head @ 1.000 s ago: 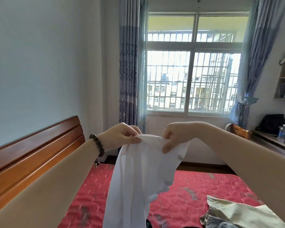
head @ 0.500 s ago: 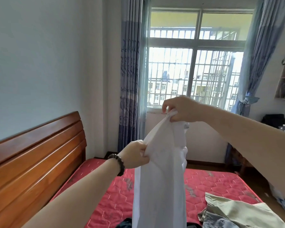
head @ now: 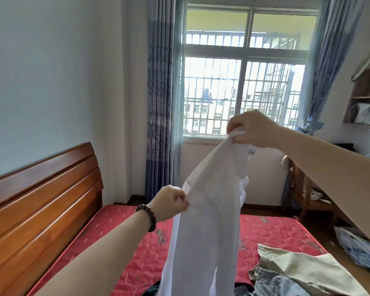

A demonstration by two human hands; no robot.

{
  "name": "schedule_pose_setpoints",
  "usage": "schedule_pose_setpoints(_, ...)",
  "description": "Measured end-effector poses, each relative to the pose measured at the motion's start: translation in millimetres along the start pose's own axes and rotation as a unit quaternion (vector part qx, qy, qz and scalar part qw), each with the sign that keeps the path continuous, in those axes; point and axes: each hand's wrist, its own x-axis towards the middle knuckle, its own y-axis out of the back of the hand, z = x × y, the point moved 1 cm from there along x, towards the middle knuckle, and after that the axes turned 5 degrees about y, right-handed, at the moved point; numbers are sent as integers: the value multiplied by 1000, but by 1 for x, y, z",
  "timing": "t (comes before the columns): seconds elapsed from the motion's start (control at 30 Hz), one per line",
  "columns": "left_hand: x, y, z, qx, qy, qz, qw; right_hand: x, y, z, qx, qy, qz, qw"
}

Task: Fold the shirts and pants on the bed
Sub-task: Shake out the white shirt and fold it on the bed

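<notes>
A white shirt (head: 205,227) hangs in the air above the red quilted bed (head: 271,231). My right hand (head: 252,130) grips its top end, raised high in front of the window. My left hand (head: 171,202), with a dark bead bracelet on the wrist, pinches the shirt's left edge lower down. The shirt's bottom runs out of view at the lower edge. An olive-green garment (head: 303,268) and a blue denim garment (head: 278,285) lie crumpled on the bed at lower right. A dark garment (head: 152,289) peeks out behind the shirt.
A wooden headboard (head: 41,199) runs along the left wall. Blue curtains (head: 160,103) frame a barred window (head: 239,92). A wooden chair (head: 303,193) and shelf (head: 365,97) stand at the right. A plastic bag (head: 359,248) lies on the floor by the bed.
My right hand rose well above the left, which dropped and slid down the shirt's edge. The shirt went from bunched between close hands to hanging long and slanted.
</notes>
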Motion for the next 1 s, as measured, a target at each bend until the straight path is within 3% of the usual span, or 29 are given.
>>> schedule_pose_setpoints(0.13, -3, 11, -8, -187, 50, 80, 978, -3, 3, 11, -19, -40, 20, 999)
schedule_pose_setpoints(0.3, -16, -20, -15, -44, 14, -5, 999, -2, -1, 9, 11, -33, 30, 999)
schedule_pose_setpoints(0.4, -28, -39, -28, -58, 33, -33, 997, -3, -2, 10, 23, -27, 39, 999)
schedule_pose_setpoints(0.5, -38, -42, -40, -169, 89, -22, 981, -6, -3, 18, 17, -32, 46, 998)
schedule_pose_setpoints(0.6, -37, -34, -46, -311, 150, 56, 937, -12, -6, 32, 1, -43, 43, 998)
schedule_pose_setpoints(0.67, -36, -25, -50, -345, 150, 86, 923, -18, -9, 41, 12, -58, 37, 998)
schedule_pose_setpoints(0.77, -37, -16, -55, -290, 119, 30, 949, -25, -16, 55, 24, -79, 9, 997)
schedule_pose_setpoints(0.87, -38, -12, -56, -165, 99, -28, 981, -30, -23, 63, 40, -90, -2, 995)
schedule_pose_setpoints(0.93, -34, -4, -58, -91, 85, -6, 992, -31, -28, 64, 46, -83, -9, 995)
schedule_pose_setpoints(1.0, -29, 5, -63, -83, 91, 70, 990, -30, -30, 66, 56, -77, 2, 995)
